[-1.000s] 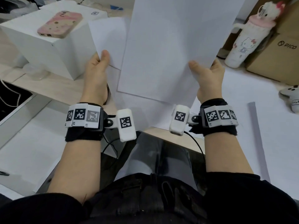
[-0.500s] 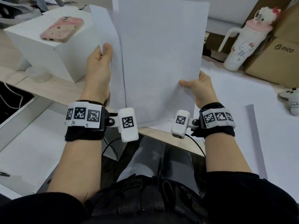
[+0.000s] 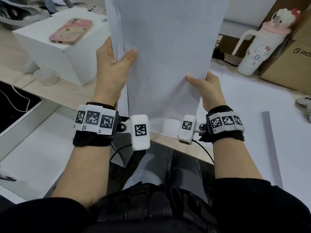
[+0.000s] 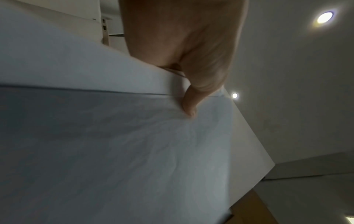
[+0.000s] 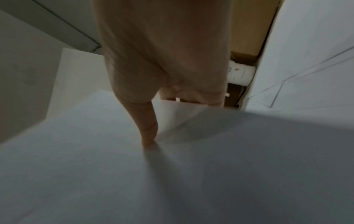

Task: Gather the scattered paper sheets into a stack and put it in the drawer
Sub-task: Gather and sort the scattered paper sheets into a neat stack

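Both grips are closed on paper: our left hand (image 3: 111,68) pinches the left edge of the upright paper sheets (image 3: 166,56), thumb on the front, and our right hand (image 3: 207,89) pinches the lower right edge the same way. We hold the sheets above the tabletop (image 3: 55,91), just past our lap. More paper (image 3: 252,101) lies flat to the right. Farther off we see a pink phone (image 3: 71,31) on a white box (image 3: 64,52), a cartoon-cat tumbler (image 3: 257,52) and a cardboard box (image 3: 289,64).

desk (image 3: 70,91), white box (image 3: 55,52), tumbler (image 3: 255,51), sheets (image 3: 252,101)
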